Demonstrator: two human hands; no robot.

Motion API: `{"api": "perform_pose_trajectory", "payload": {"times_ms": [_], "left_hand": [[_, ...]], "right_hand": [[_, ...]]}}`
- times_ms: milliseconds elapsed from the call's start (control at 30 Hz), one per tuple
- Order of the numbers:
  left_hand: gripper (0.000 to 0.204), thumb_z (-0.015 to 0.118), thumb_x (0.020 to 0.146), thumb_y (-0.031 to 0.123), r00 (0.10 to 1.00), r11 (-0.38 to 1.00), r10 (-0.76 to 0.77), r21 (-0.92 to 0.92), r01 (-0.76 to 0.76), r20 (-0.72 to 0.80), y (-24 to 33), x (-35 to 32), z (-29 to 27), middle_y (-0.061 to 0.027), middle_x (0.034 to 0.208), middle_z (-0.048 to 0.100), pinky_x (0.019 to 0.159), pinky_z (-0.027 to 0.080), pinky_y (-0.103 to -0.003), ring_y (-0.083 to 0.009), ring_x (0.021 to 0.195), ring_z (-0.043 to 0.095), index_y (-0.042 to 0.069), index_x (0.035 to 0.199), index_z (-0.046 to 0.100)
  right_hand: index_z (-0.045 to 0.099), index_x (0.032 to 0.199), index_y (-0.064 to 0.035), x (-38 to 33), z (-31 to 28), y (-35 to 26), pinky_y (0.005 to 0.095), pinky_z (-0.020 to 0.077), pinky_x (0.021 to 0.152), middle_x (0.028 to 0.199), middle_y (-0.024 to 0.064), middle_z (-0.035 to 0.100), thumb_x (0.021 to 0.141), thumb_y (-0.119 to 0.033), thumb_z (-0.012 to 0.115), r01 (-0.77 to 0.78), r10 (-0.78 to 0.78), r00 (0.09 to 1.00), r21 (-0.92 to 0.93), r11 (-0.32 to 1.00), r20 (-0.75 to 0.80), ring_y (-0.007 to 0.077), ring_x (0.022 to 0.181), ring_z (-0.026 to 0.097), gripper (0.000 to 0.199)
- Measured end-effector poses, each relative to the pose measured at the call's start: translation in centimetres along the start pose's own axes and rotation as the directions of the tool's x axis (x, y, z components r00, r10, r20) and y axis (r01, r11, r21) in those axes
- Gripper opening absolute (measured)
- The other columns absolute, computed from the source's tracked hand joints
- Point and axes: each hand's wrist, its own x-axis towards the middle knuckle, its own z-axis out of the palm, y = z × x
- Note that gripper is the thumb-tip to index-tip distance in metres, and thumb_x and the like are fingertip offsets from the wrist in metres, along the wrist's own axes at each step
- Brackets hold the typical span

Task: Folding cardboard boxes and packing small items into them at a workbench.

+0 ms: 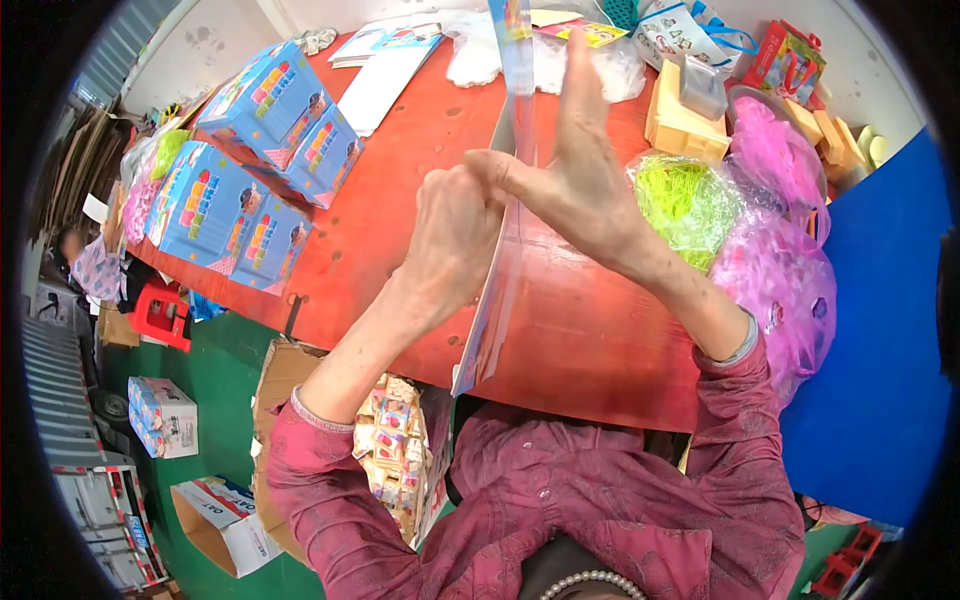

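Observation:
A thin, flat blue printed carton (487,325) stands on edge between my hands, seen nearly edge-on, running from the far side of the red table to its near edge. On its left side, my left hand (447,220) is closed against the carton's upper edge, its fingertips hidden. My right hand (590,185) is at the right side, fingers stretched away from me and thumb reaching across toward my left hand's knuckles. The carton's lower end reaches my lap.
Blue printed boxes (265,110) are stacked at the far left of the red table (400,130). Bags of green shredded filler (685,200) and pink plastic (780,280) lie at right, near yellow blocks (680,120). An open carton of small packets (392,440) stands below the table's near edge.

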Motion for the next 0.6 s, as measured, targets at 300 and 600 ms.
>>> {"api": "perform_pose_trajectory", "payload": {"times_ms": [300, 600], "left_hand": [[0.029, 0.051, 0.082, 0.014, 0.963, 0.968, -0.145, 0.168, 0.185, -0.225, -5.0, -1.8, -2.7, -0.0212, 0.052, 0.049, 0.051, 0.043, -0.044, -0.0283, 0.049, 0.058, -0.009, 0.066, 0.052], [0.037, 0.058, 0.079, 0.01, 0.934, 0.965, 0.02, 0.25, 0.075, -0.357, -8.0, -2.8, -4.6, -0.02, 0.097, 0.06, 0.076, 0.047, -0.037, -0.0247, 0.089, 0.06, -0.002, 0.114, 0.053]], "right_hand": [[0.057, 0.091, 0.0092, 0.3, -3.7, 6.1, 0.0366, 0.0499, 0.067, 0.075, 0.0178, 0.061, 0.072, -0.014, 0.059, -0.464, 0.305, 0.785, 0.186, 0.866, 0.54, 0.0238, 0.074, 0.063, 0.03], [0.05, 0.057, 0.001, 2.8, -3.4, 11.1, 0.0268, 0.0394, 0.043, 0.052, -0.0001, 0.043, 0.069, -0.01, 0.062, -0.475, 0.424, 0.751, -0.031, 0.879, 0.506, 0.0098, 0.049, 0.047, 0.02]]}}
